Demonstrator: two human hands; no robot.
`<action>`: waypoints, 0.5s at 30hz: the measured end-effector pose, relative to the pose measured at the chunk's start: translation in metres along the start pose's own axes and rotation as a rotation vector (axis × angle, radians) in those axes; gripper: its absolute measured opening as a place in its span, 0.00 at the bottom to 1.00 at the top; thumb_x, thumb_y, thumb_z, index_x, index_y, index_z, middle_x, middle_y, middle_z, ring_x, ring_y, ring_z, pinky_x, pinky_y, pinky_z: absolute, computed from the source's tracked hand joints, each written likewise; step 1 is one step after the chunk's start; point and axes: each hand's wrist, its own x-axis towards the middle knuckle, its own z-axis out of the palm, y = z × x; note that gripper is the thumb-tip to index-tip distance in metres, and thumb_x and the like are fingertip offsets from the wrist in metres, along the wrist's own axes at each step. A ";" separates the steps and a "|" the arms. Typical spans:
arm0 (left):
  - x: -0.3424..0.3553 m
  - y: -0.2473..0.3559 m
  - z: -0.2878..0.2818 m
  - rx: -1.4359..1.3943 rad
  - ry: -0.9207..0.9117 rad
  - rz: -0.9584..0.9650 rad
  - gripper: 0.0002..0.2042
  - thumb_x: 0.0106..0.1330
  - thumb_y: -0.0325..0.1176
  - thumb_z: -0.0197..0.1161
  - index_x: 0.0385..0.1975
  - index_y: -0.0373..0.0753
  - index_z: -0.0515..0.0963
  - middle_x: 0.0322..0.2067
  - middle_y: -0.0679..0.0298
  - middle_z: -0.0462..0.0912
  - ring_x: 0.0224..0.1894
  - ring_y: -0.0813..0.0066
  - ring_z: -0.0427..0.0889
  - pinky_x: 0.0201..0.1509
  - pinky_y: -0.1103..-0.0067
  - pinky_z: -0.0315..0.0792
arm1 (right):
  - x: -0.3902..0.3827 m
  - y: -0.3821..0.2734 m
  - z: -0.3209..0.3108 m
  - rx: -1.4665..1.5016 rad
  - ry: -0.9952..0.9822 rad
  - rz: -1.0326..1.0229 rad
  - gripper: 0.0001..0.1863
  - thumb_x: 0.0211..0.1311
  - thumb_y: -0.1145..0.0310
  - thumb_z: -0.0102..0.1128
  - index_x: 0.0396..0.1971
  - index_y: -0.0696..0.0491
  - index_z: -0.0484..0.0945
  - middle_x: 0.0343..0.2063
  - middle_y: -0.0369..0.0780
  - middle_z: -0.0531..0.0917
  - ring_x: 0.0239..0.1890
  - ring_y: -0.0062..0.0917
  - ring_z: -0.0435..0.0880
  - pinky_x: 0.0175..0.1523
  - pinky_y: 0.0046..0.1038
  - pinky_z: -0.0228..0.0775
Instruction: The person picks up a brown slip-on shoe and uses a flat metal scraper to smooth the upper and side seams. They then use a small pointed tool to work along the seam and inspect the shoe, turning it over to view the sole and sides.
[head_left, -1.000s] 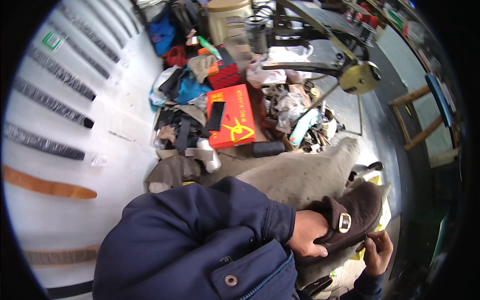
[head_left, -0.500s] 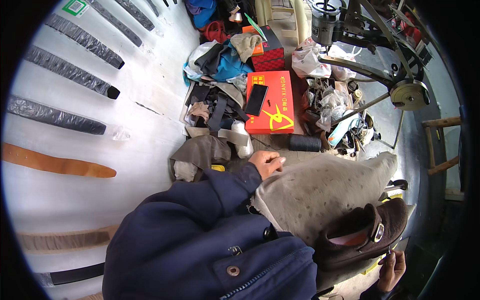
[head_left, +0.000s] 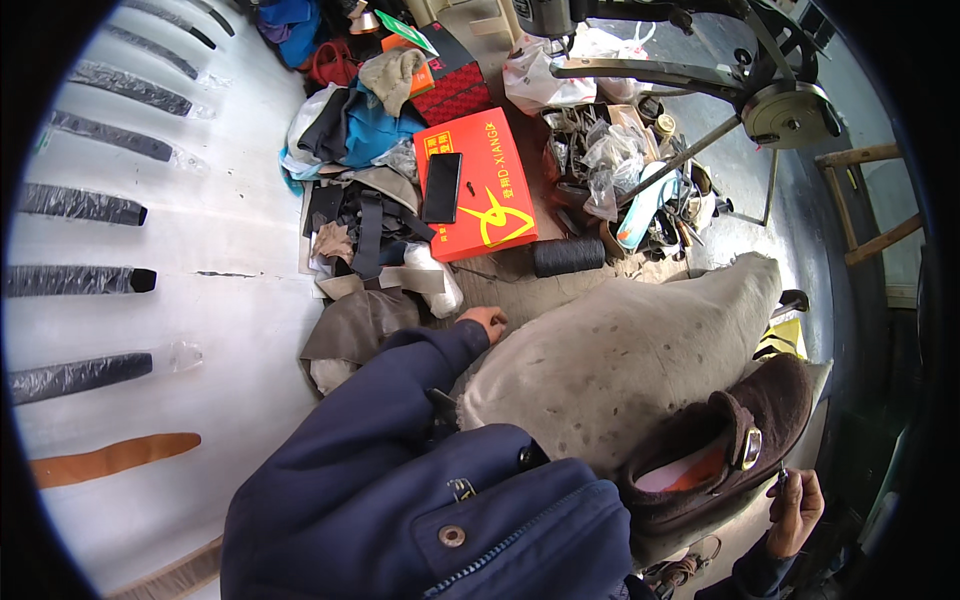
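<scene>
A dark brown fuzzy shoe (head_left: 775, 405) with a metal buckle and a pale and orange inside lies on a spotted grey cloth (head_left: 590, 350) spread over my lap. At the shoe's right edge my right hand (head_left: 797, 508) is closed in a pinch on a small, thin, shiny piece, too small to name. My left hand (head_left: 487, 321) is beyond the cloth's left end, above the worn surface. Its fingers are curled and partly hidden; anything inside them does not show. Nearest to it are a white wrapped bundle (head_left: 440, 288) and a spool of black thread (head_left: 568, 257).
A phone (head_left: 442, 188) lies on a red box (head_left: 510, 170). Behind the spool sits a heap of tools and plastic bags (head_left: 610, 165). A sewing machine (head_left: 785, 115) stands at the upper right. Wrapped belt straps (head_left: 80, 280) hang on the white panel at left, beside scraps (head_left: 360, 325).
The view has shifted, so the surroundings sit differently. My left hand has drawn back from the cloth's edge, with its fingers turned down. My right hand stays pinched beside the shoe.
</scene>
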 end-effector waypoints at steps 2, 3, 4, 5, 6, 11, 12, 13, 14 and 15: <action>0.025 0.006 0.001 0.030 0.029 0.066 0.15 0.63 0.39 0.64 0.46 0.39 0.83 0.41 0.51 0.88 0.46 0.55 0.87 0.53 0.67 0.78 | 0.000 -0.003 0.002 0.030 0.020 0.043 0.15 0.75 0.60 0.58 0.33 0.57 0.78 0.20 0.36 0.81 0.15 0.08 0.63 0.21 0.14 0.49; 0.033 0.006 0.002 0.007 0.037 0.064 0.15 0.63 0.39 0.64 0.46 0.39 0.83 0.40 0.51 0.88 0.46 0.55 0.87 0.53 0.66 0.78 | 0.000 -0.005 0.003 0.037 0.025 0.060 0.16 0.75 0.60 0.58 0.32 0.57 0.78 0.20 0.36 0.81 0.15 0.08 0.63 0.21 0.14 0.49; 0.040 0.005 0.004 0.038 0.042 0.070 0.16 0.62 0.39 0.65 0.46 0.39 0.83 0.40 0.51 0.88 0.47 0.55 0.86 0.53 0.66 0.78 | -0.002 -0.008 0.003 0.062 0.030 0.071 0.16 0.75 0.59 0.58 0.32 0.57 0.78 0.20 0.36 0.81 0.15 0.08 0.63 0.21 0.14 0.49; 0.046 0.003 0.004 0.094 0.036 0.110 0.16 0.61 0.39 0.65 0.46 0.39 0.83 0.41 0.50 0.87 0.46 0.54 0.86 0.53 0.67 0.78 | 0.000 -0.011 0.004 -0.027 0.024 0.065 0.16 0.75 0.57 0.56 0.32 0.54 0.76 0.20 0.31 0.78 0.15 0.06 0.62 0.21 0.14 0.47; 0.049 -0.002 0.003 0.158 0.066 0.190 0.15 0.61 0.39 0.66 0.44 0.39 0.83 0.41 0.50 0.87 0.46 0.54 0.87 0.52 0.67 0.79 | 0.001 -0.015 0.004 -0.086 0.028 0.058 0.17 0.75 0.56 0.55 0.31 0.55 0.76 0.20 0.31 0.78 0.16 0.06 0.63 0.22 0.14 0.49; 0.063 -0.015 -0.006 0.071 -0.033 0.156 0.13 0.61 0.36 0.67 0.45 0.44 0.84 0.39 0.56 0.89 0.45 0.60 0.88 0.51 0.69 0.80 | 0.004 -0.020 0.013 -0.015 0.133 0.117 0.16 0.71 0.61 0.58 0.32 0.60 0.81 0.22 0.34 0.81 0.20 0.09 0.69 0.25 0.15 0.57; 0.065 -0.013 -0.007 0.111 -0.016 0.130 0.14 0.60 0.35 0.68 0.45 0.44 0.84 0.38 0.56 0.89 0.45 0.61 0.88 0.51 0.70 0.79 | 0.002 -0.022 0.013 0.056 0.146 0.131 0.12 0.69 0.66 0.61 0.32 0.61 0.83 0.24 0.35 0.84 0.21 0.11 0.71 0.27 0.16 0.61; 0.066 -0.011 -0.009 0.150 -0.002 0.121 0.15 0.59 0.34 0.70 0.47 0.43 0.82 0.37 0.55 0.88 0.45 0.60 0.88 0.52 0.69 0.79 | 0.001 -0.021 0.015 0.111 0.156 0.131 0.13 0.69 0.66 0.61 0.32 0.61 0.83 0.24 0.35 0.84 0.21 0.11 0.71 0.28 0.16 0.62; 0.069 -0.007 -0.010 0.134 -0.021 0.126 0.19 0.59 0.33 0.71 0.52 0.44 0.79 0.42 0.54 0.87 0.45 0.58 0.87 0.53 0.68 0.79 | 0.000 -0.021 0.015 0.159 0.161 0.132 0.13 0.69 0.65 0.62 0.32 0.61 0.83 0.24 0.35 0.84 0.22 0.11 0.71 0.28 0.16 0.62; 0.073 -0.002 -0.009 0.118 -0.002 0.142 0.22 0.58 0.31 0.70 0.54 0.44 0.78 0.47 0.53 0.85 0.49 0.57 0.86 0.56 0.68 0.78 | -0.002 -0.021 0.016 0.170 0.170 0.133 0.13 0.69 0.65 0.63 0.32 0.61 0.83 0.23 0.34 0.84 0.22 0.11 0.71 0.29 0.16 0.62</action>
